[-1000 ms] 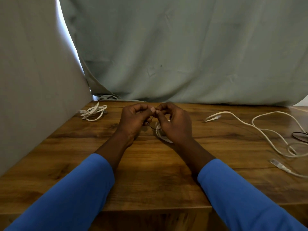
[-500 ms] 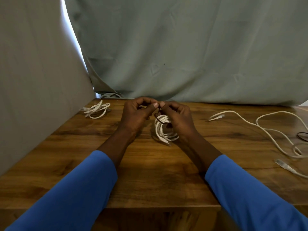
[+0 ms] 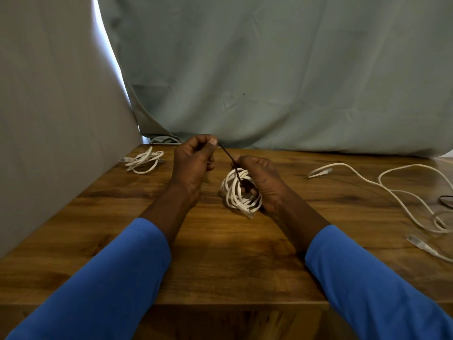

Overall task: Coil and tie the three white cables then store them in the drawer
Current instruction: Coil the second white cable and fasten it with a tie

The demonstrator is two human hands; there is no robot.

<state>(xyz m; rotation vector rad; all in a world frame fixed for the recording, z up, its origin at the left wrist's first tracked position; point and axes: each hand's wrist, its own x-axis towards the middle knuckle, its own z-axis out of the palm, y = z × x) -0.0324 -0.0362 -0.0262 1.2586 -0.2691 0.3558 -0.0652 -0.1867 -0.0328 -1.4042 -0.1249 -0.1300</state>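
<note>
The task is judged to be about half done. One bundled cable (image 3: 143, 161) lies at the far left of the surface (image 3: 220, 253), near a grey panel (image 3: 49, 119). It is gathered into loops, though whether a tie is round it cannot be made out. A second, the coiled cable (image 3: 239, 192), is held at the middle of the surface with a plug end at its bottom; whether it rests on the wood or is held just over it cannot be told. The grip of the right hand (image 3: 263, 182) is closed round this coil, the fingers being curled through its loops. A dark tie (image 3: 228, 154) is wound about the top of the coil and drawn taut up and to the left, where its free end is pinched in the grip of the left hand (image 3: 193, 165). The tying is thus taken to be under way and not yet finished. The third, a loose cable (image 3: 392, 190), is sprawled uncoiled on the right of the surface, well apart from the hands. A thin dark loop (image 3: 446, 201), perhaps another tie, is seen beside it at the right edge. No drawer is shown, so the storing of all three is judged to be outstanding. The surface is of brown wood-grain and is closed in behind by a hung grey-green cloth (image 3: 269, 69), with daylight showing at the gap between cloth and panel.
</note>
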